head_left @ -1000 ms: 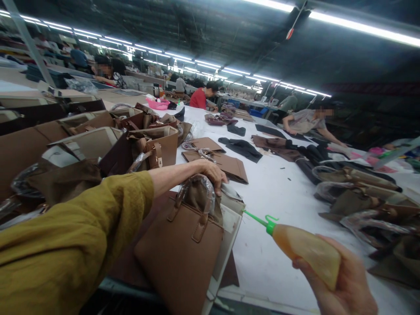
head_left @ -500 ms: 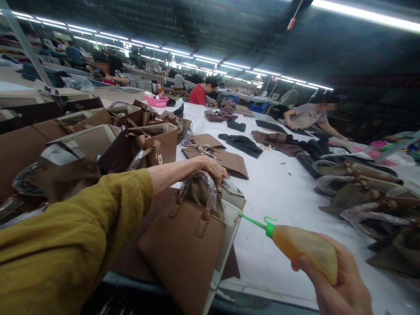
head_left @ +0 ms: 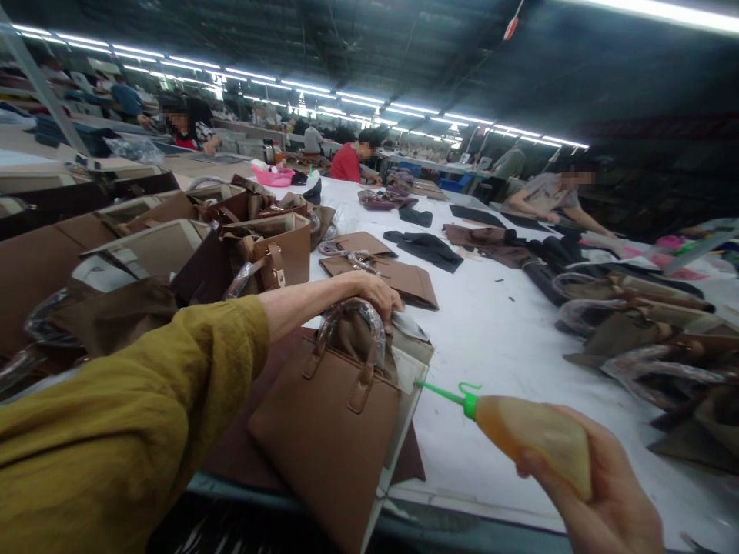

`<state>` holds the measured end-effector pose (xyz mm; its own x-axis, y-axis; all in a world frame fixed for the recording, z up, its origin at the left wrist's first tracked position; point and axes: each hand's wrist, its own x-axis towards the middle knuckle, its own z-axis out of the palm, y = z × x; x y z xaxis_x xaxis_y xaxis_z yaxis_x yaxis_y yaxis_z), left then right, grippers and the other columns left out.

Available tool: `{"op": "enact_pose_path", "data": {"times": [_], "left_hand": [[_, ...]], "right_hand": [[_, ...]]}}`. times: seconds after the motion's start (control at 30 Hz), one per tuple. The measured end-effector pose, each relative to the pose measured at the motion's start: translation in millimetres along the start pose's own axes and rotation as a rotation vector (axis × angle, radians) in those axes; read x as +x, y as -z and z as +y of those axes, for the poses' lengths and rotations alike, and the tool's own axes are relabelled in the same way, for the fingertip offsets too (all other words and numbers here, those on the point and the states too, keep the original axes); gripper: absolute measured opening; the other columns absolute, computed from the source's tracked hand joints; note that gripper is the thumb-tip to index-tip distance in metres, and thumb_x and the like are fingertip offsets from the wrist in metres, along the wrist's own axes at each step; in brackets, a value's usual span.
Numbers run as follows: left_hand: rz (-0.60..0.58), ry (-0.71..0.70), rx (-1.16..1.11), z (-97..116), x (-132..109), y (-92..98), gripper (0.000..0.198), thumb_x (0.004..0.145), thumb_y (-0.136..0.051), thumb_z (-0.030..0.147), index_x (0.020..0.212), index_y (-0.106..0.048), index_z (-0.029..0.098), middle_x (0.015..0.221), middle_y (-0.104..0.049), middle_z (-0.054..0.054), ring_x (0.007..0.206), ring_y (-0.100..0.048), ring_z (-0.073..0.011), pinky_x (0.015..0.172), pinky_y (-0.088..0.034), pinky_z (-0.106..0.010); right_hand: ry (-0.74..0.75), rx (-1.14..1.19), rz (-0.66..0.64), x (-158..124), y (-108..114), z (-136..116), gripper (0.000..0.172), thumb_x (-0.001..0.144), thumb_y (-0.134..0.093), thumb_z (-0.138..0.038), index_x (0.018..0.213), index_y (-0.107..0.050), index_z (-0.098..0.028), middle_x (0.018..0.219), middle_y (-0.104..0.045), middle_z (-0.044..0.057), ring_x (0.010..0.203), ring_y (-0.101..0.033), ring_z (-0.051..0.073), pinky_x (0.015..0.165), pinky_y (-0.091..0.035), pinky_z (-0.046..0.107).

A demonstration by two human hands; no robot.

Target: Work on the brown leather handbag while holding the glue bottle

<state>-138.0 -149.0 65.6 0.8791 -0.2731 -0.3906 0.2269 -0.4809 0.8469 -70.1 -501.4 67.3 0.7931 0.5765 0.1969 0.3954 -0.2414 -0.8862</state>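
Observation:
My left hand (head_left: 378,296) reaches across a tan handbag (head_left: 329,431) and grips its top edge, fingers curled beside the plastic-wrapped handle (head_left: 352,323). The bag lies tilted at the near edge of the white table (head_left: 496,346), with a pale lining panel (head_left: 407,385) showing at its right side. At the lower right, my right hand (head_left: 606,500) is closed round a soft amber glue bottle (head_left: 534,435). Its green nozzle (head_left: 444,395) points left at the bag's open side, a short gap away.
Rows of brown bags and boxes (head_left: 265,246) crowd the left side. Flat brown panels (head_left: 398,281) and dark pieces (head_left: 424,250) lie mid-table. More wrapped bags (head_left: 635,323) pile at the right. Other people (head_left: 540,196) work along the far table edges.
The glue bottle's nozzle has drifted slightly left and down toward the bag. My left hand keeps its grip on the bag's top; the view has tipped a little.

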Motion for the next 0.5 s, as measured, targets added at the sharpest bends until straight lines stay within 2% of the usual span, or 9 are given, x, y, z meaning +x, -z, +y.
{"op": "enact_pose_path", "data": {"times": [0.23, 0.4, 0.5], "left_hand": [[0.03, 0.064, 0.037, 7.6, -0.4, -2.1, 0.036, 0.053, -0.082, 0.029, 0.083, -0.072, 0.013, 0.072, -0.07, -0.003, 0.071, -0.063, -0.0208, 0.071, -0.054, -0.032], [0.053, 0.073, 0.017, 6.6, -0.6, -1.0, 0.039, 0.051, -0.083, 0.034, 0.083, -0.073, 0.015, 0.071, -0.069, -0.002, 0.071, -0.062, -0.0203, 0.072, -0.054, -0.032], [0.06, 0.062, -0.017, 3.9, 1.4, -2.9, 0.037, 0.049, -0.084, 0.033, 0.079, -0.073, 0.014, 0.068, -0.068, -0.002, 0.071, -0.061, -0.021, 0.073, -0.053, -0.034]], "right_hand": [[0.041, 0.05, 0.085, 17.5, -2.3, 6.9, 0.055, 0.072, -0.07, -0.053, 0.114, -0.053, -0.023, 0.096, -0.062, 0.004, 0.068, -0.057, 0.022, 0.066, -0.053, 0.036], [0.058, 0.011, 0.004, 13.4, 6.5, 26.6, 0.055, 0.069, -0.072, -0.051, 0.112, -0.056, -0.022, 0.078, -0.063, 0.003, 0.063, -0.058, 0.023, 0.057, -0.053, 0.033], [0.101, -0.023, -0.069, 7.1, 12.8, 33.5, 0.051, 0.071, -0.072, -0.049, 0.111, -0.057, -0.022, 0.081, -0.064, 0.003, 0.063, -0.059, 0.022, 0.058, -0.054, 0.033]]}}
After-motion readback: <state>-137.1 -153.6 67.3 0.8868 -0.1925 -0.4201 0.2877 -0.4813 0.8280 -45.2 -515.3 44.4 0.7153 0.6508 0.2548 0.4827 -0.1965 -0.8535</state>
